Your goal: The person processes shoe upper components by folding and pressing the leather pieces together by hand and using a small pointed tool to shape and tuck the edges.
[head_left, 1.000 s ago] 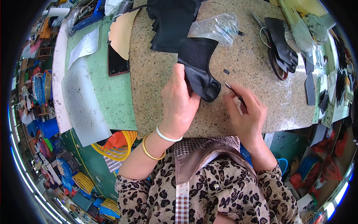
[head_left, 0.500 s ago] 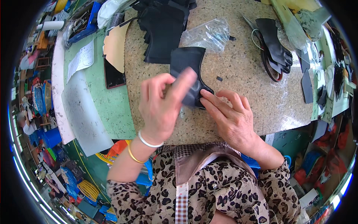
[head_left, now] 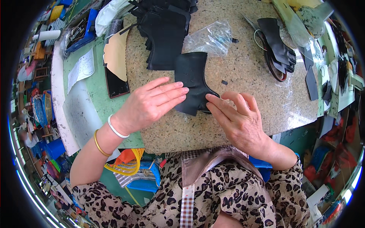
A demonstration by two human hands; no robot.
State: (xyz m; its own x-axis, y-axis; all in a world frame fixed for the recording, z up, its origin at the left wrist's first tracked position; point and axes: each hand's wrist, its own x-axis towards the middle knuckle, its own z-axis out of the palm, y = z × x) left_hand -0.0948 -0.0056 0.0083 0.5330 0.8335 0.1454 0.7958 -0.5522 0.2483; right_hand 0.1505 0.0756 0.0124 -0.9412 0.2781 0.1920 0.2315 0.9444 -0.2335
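On the speckled table, both open hands, left hand and right hand, press one black leather piece flat, gripping nothing; the black stack waits untouched.

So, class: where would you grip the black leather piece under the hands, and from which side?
Probably the far, wide end of the leather piece, coming from above: it lies flat and bare there, while the left hand and right hand cover the narrow near end.

Leopard-print sleeves, a brown apron with a checked strap; the left hand wears white and gold bangles.
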